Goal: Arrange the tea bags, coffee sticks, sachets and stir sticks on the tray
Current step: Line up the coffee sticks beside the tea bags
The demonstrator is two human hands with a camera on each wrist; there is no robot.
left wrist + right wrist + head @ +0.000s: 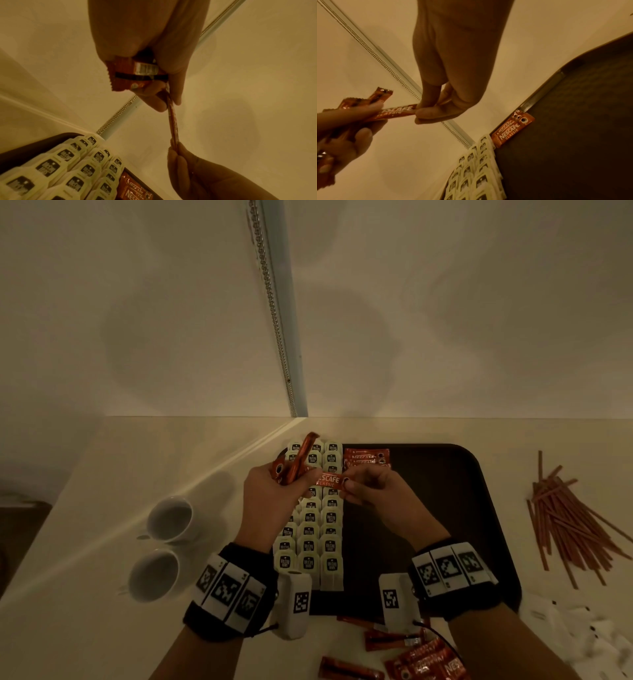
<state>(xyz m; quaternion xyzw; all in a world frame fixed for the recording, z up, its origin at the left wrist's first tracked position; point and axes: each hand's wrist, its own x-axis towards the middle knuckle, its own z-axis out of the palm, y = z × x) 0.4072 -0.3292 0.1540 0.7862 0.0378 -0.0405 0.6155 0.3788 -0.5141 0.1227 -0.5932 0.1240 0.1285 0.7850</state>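
A dark tray (445,508) lies on the counter with three columns of white tea bags (310,537) along its left side. Red coffee sticks (367,456) lie stacked at its far edge beside them. My left hand (274,494) grips a bunch of coffee sticks (298,460) above the tea bags. One coffee stick (328,480) spans between both hands; my right hand (370,491) pinches its right end (399,110) with thumb and fingertips. In the left wrist view the bunch (135,74) sits in my palm and the single stick (173,125) runs edge-on toward the right hand (178,151).
Loose stir sticks (568,525) lie in a pile right of the tray. More coffee sticks (421,659) lie on the counter near me, white sachets (582,631) at the near right. Two white cups (168,518) stand left. A wall rises behind the counter.
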